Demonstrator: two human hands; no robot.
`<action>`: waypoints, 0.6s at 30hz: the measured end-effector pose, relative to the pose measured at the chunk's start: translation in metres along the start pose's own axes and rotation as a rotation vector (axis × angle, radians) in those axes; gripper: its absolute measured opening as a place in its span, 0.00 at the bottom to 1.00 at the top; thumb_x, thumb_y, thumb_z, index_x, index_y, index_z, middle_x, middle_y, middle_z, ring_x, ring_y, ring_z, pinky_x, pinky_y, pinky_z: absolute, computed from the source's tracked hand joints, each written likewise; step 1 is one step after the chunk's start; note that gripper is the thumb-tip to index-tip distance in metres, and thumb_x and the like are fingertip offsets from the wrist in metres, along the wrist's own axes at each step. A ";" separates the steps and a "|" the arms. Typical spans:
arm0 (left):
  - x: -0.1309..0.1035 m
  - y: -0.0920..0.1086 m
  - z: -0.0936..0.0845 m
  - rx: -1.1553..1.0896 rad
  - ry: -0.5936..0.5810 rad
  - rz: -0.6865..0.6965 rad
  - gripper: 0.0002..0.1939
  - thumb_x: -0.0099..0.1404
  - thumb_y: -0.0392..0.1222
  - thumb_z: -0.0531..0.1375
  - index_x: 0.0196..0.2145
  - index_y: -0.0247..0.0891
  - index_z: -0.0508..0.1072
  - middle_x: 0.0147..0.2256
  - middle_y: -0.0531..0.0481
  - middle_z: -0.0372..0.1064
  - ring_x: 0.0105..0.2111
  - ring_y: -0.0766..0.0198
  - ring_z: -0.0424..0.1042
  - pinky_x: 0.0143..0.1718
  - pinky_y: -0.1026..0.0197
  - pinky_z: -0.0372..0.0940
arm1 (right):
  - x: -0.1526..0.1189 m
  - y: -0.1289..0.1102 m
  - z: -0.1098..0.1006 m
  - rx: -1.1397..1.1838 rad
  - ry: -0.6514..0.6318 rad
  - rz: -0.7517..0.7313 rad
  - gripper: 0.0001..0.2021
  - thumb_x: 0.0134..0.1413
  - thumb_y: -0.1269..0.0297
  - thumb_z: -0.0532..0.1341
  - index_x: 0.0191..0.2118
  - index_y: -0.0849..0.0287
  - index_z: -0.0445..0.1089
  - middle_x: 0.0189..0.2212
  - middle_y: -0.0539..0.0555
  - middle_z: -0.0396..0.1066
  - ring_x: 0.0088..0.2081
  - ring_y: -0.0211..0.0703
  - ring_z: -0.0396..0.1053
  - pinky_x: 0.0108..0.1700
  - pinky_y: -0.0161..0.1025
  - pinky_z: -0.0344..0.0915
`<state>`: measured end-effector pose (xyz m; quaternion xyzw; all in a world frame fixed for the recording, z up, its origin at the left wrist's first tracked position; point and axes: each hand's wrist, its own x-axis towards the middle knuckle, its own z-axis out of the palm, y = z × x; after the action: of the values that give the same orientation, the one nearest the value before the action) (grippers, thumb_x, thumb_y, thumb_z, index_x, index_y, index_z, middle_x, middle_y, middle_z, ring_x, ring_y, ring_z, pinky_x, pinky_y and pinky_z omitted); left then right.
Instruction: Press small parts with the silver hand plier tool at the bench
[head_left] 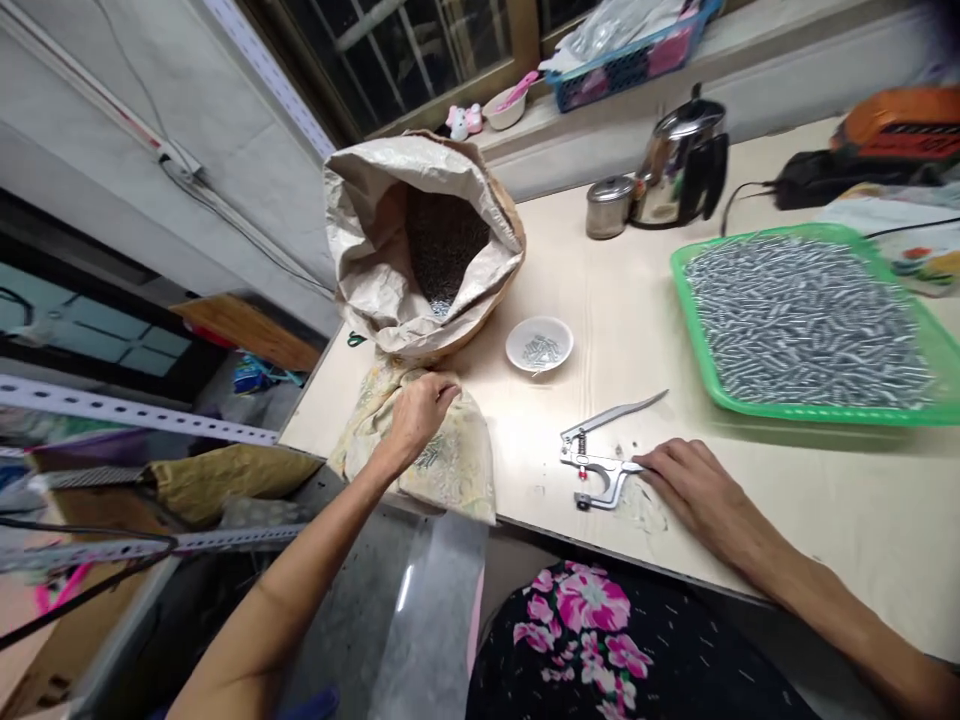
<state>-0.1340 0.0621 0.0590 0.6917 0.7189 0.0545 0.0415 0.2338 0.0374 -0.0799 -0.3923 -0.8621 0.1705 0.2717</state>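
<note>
My left hand (422, 412) is over a patterned yellowish cloth (469, 455) at the table's front left, its fingertips drawn together. Whatever they may hold is too small to make out. A few small metal pieces (427, 456) lie on the cloth, close to that hand. On the tabletop my right hand (694, 490) has its fingers closed on one handle of the silver snap pliers (600, 465). The other handle points away, so the pliers' handles are spread. Beyond the cloth, a small white dish (540, 345) holds some thin metal pieces.
A paper sack (367, 235) stands open at the back left, dark small pieces inside. At the right a green tray (697, 345) is full of small metal pins. A steel kettle (679, 165), a lidded canister (609, 208) and an orange tool (900, 125) stand behind.
</note>
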 end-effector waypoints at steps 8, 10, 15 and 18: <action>-0.044 -0.065 0.023 0.100 -0.197 -0.158 0.14 0.68 0.39 0.53 0.42 0.37 0.78 0.41 0.44 0.74 0.43 0.58 0.72 0.44 0.61 0.63 | -0.002 0.004 0.006 0.018 -0.006 0.013 0.16 0.68 0.56 0.48 0.43 0.57 0.70 0.35 0.58 0.68 0.38 0.49 0.63 0.43 0.46 0.63; -0.047 -0.063 0.030 0.135 -0.211 -0.156 0.16 0.70 0.40 0.51 0.47 0.37 0.77 0.43 0.44 0.72 0.44 0.58 0.71 0.45 0.61 0.63 | -0.002 0.000 0.003 -0.010 -0.029 0.024 0.17 0.68 0.57 0.47 0.43 0.56 0.71 0.35 0.58 0.68 0.38 0.50 0.64 0.42 0.47 0.64; -0.047 -0.064 0.039 0.190 -0.267 -0.155 0.18 0.72 0.41 0.49 0.52 0.41 0.74 0.43 0.45 0.68 0.43 0.59 0.70 0.42 0.62 0.62 | 0.022 -0.025 -0.017 -0.158 -0.005 0.040 0.17 0.67 0.60 0.48 0.55 0.57 0.66 0.49 0.62 0.68 0.47 0.56 0.64 0.45 0.51 0.63; -0.047 -0.067 0.042 0.186 -0.261 -0.142 0.19 0.73 0.42 0.48 0.53 0.42 0.73 0.42 0.46 0.67 0.41 0.60 0.70 0.41 0.63 0.61 | 0.060 -0.041 -0.018 -0.169 -0.048 -0.055 0.20 0.65 0.70 0.46 0.60 0.56 0.62 0.53 0.61 0.67 0.52 0.54 0.63 0.49 0.49 0.61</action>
<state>-0.1932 0.0136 0.0078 0.6413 0.7564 -0.1056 0.0741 0.1882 0.0590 -0.0253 -0.3859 -0.8901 0.0990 0.2214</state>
